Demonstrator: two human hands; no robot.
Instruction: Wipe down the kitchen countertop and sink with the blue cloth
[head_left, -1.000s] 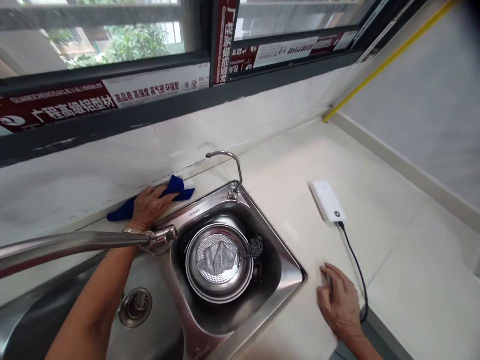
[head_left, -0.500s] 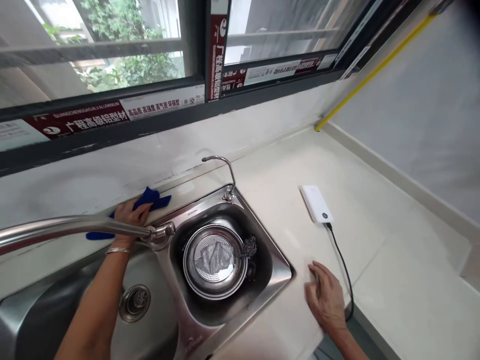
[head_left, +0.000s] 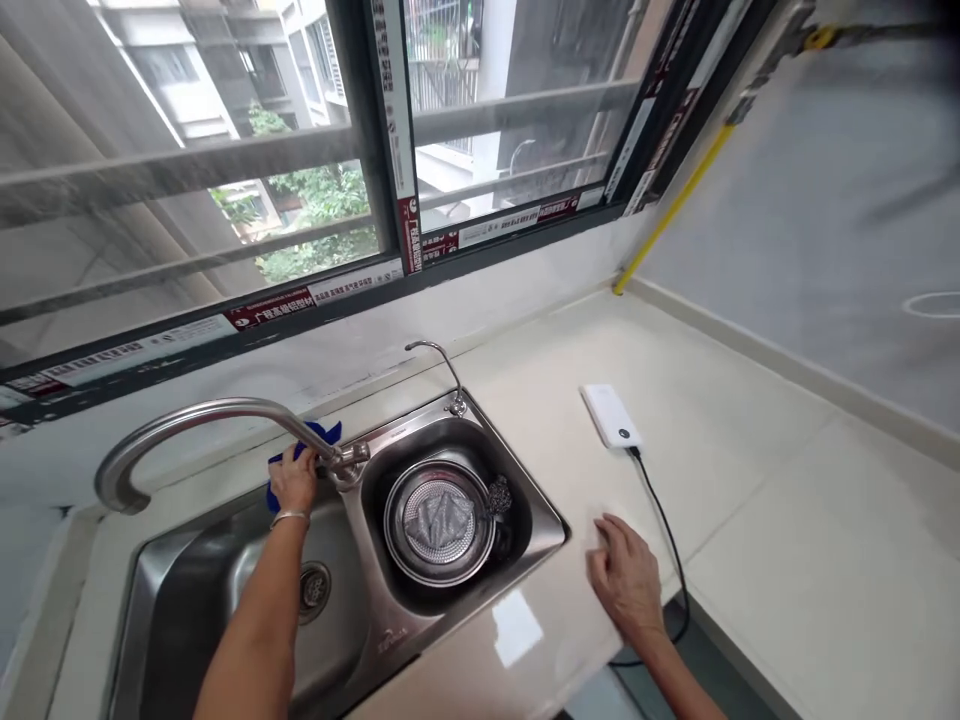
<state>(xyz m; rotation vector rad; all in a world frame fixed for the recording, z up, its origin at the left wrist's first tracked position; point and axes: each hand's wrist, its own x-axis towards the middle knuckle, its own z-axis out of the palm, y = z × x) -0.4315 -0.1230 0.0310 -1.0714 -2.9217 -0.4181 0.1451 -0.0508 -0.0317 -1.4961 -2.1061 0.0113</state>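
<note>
My left hand [head_left: 294,480] is closed on a blue cloth [head_left: 328,432], pressing it onto the ledge behind the left sink basin, beside the base of the large curved faucet [head_left: 247,405]. Part of the cloth is hidden behind the hand and the faucet. On the counter's front edge rests my right hand [head_left: 624,578], fingers loosely bent and thumb apart, with nothing visible in it. In the right basin of the steel sink [head_left: 450,632] sits a round metal colander [head_left: 439,522] with a grey crumpled piece inside. A steel wool scrubber [head_left: 499,494] lies at its right side.
A white power bank [head_left: 610,415] with a black cable [head_left: 664,510] lies on the counter [head_left: 750,430]. The cable runs over the front edge, close to my right hand. A thin small tap [head_left: 442,360] rises behind the right basin. A yellow pipe [head_left: 675,210] stands in the corner.
My view has tilted up, showing more of the window and the whole large faucet. My left hand has moved with the cloth toward the faucet base. My right hand stays on the counter.
</note>
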